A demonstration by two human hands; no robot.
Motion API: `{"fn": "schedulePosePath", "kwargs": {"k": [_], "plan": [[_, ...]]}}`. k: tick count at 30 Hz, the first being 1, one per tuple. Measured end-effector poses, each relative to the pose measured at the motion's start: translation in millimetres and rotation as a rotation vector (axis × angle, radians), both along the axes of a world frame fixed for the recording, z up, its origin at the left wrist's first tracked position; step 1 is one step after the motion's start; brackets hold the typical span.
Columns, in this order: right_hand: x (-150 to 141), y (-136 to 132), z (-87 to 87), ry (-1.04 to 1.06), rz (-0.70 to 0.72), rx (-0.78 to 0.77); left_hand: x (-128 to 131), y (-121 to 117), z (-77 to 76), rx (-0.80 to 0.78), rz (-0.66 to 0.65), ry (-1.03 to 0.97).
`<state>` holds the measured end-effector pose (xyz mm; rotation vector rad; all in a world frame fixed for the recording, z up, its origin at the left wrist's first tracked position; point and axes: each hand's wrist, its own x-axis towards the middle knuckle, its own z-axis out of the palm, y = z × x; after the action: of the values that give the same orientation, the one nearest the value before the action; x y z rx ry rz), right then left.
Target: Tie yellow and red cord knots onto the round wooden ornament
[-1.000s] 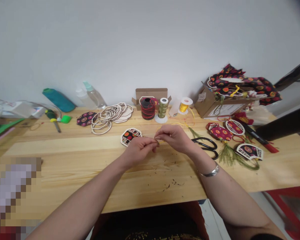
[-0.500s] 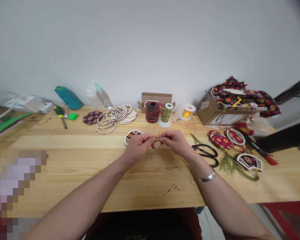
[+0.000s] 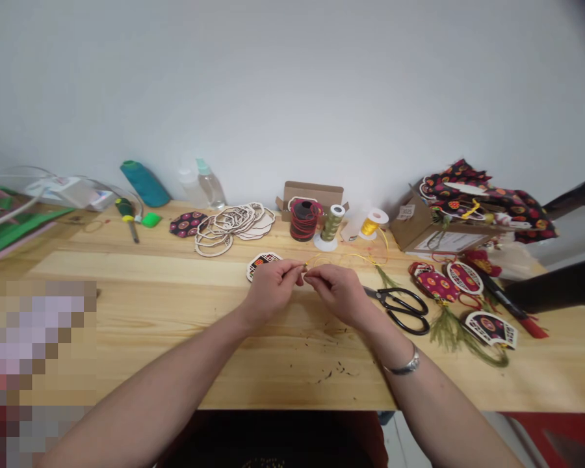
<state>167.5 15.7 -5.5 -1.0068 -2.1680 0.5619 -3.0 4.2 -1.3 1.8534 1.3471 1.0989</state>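
Left hand (image 3: 272, 289): fingertips pinched closed on gold cord (image 3: 344, 256) | Right hand (image 3: 338, 294): pinching the same cord (likely for fine control) | Cord: lifted above pine table (image 3: 175, 276), near fretwork ornament (image 3: 262, 265)

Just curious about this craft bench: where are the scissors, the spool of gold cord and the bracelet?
Scissors (image 3: 407, 327): head view, on the lower black handle.
Spool of gold cord (image 3: 369, 227): head view, on the wound cord.
Bracelet (image 3: 402, 370): head view, on the silver band.

item: gold cord (image 3: 334, 257) | look: thin, shiny, slack | pose: 1 end pinched in fingers (image 3: 299, 273), arcing right
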Motion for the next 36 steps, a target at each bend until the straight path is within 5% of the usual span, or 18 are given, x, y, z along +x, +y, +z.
{"fn": "schedulePosePath", "kwargs": {"k": [18,26,30,36], "plan": [[0,-7,3.9,-0.240,0.025,0.298,1,1,-1.8,-0.021,0.016,-0.019],[6,-10,19.7,-0.503,0.059,0.602,1,-1,-0.9,-0.003,-0.104,0.214],[13,-2,22.2,-0.360,0.053,0.456,3,-1,2.2,-0.059,-0.237,0.185],[22,16,14.8,0.082,0.056,-0.091,4,0,10.2,-0.176,-0.328,-0.032]]}}
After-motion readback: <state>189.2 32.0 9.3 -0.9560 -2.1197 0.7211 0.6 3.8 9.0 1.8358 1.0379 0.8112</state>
